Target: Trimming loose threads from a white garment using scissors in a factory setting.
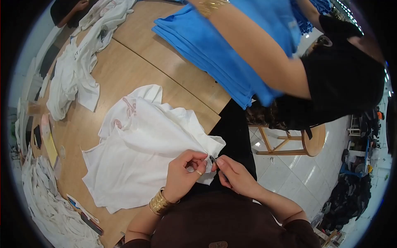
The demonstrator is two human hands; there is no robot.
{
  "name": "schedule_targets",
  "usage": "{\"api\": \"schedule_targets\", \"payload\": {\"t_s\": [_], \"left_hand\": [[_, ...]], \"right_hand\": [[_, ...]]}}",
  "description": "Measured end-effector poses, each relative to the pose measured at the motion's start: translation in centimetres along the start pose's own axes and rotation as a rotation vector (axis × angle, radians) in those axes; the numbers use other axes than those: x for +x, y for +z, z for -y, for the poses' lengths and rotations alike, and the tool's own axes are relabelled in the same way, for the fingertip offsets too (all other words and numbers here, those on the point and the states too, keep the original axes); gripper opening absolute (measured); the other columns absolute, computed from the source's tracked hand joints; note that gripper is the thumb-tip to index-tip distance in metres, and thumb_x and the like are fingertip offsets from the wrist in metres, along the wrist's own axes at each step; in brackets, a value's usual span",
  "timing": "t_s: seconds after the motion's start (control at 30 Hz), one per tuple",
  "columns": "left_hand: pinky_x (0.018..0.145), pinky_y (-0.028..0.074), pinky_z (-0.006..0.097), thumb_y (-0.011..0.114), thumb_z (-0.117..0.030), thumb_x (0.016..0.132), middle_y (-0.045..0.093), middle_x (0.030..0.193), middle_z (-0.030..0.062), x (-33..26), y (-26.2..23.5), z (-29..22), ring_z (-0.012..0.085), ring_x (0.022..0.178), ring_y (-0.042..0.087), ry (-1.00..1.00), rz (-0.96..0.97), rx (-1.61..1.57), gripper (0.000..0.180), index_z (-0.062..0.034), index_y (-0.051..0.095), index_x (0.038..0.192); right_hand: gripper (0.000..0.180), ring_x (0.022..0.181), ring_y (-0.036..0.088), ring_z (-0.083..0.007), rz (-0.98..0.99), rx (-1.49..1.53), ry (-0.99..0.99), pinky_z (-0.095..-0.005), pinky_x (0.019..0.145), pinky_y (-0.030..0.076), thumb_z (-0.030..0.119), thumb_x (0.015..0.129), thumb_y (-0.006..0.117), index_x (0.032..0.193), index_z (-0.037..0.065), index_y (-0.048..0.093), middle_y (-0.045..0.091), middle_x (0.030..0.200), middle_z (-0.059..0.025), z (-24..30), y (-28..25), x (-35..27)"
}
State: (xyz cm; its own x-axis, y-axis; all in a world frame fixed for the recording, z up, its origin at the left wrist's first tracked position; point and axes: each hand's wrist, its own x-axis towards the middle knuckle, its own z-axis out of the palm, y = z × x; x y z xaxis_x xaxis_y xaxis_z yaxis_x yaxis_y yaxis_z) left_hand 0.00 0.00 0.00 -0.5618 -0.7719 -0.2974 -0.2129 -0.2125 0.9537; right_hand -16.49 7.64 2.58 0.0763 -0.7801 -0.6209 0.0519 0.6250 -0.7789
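Observation:
A white garment (136, 157) with pinkish printed marks lies spread and creased across the near table edge. My left hand (180, 174), with a ring and gold bangles, pinches the garment at its right edge. Right beside those fingertips, my right hand (238, 177) is closed on a small dark metal tool that looks like thread snips. The snips (213, 159) touch or nearly touch the cloth where the left fingers grip it. Their blades are too small to make out clearly.
A person in black (343, 74) leans over stacked blue garments (194, 45) at the far right. White garments (68, 78) lie at the far left, more (45, 198) at the near left. A phone-like object (92, 224) rests nearby. A wooden stool (314, 140) stands right of the table (124, 62).

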Motion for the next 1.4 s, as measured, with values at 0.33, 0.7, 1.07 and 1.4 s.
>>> {"api": "schedule_targets", "payload": {"t_s": [0.33,0.7,1.07,1.4], "left_hand": [[0.067,0.043,0.02,0.063,0.003,0.08,0.058,0.08,0.0,0.2,0.1,0.4,0.0049,0.072,0.052,0.046,-0.005,0.017,0.017,0.002,0.062,0.097],[0.065,0.044,0.021,0.064,0.002,0.078,0.058,0.075,0.0012,0.0,0.1,0.7,0.0064,0.067,0.052,0.025,-0.011,-0.024,0.02,-0.0004,0.064,0.097],[0.063,0.046,0.021,0.064,0.002,0.078,0.059,0.075,0.0024,-0.1,0.4,0.6,0.0074,0.065,0.053,0.082,-0.028,0.02,0.02,-0.0003,0.063,0.098],[0.064,0.046,0.021,0.064,0.002,0.076,0.059,0.075,0.0024,0.1,0.0,0.3,0.0073,0.066,0.053,0.077,-0.014,0.023,0.022,-0.0007,0.064,0.098]], "right_hand": [[0.028,0.044,0.033,-0.0052,-0.032,0.011,-0.042,-0.0204,0.042,0.027,0.027,0.101,0.033,0.091,0.005,0.048,0.037,0.053,0.0019,-0.9,0.2,1.0],[0.029,0.044,0.033,-0.0049,-0.039,0.062,-0.068,-0.0202,0.042,0.027,0.028,0.102,0.032,0.09,0.006,0.047,0.037,0.052,0.0018,-0.4,0.0,0.1],[0.031,0.044,0.034,-0.0053,-0.03,0.002,-0.017,-0.0207,0.044,0.028,0.028,0.102,0.031,0.089,0.005,0.048,0.038,0.053,0.0014,-0.5,0.1,0.1],[0.029,0.049,0.038,-0.0071,-0.077,0.013,-0.014,-0.0246,0.048,0.033,0.027,0.1,0.04,0.087,0.003,0.05,0.039,0.055,-0.0003,-0.9,0.3,0.6]]}}
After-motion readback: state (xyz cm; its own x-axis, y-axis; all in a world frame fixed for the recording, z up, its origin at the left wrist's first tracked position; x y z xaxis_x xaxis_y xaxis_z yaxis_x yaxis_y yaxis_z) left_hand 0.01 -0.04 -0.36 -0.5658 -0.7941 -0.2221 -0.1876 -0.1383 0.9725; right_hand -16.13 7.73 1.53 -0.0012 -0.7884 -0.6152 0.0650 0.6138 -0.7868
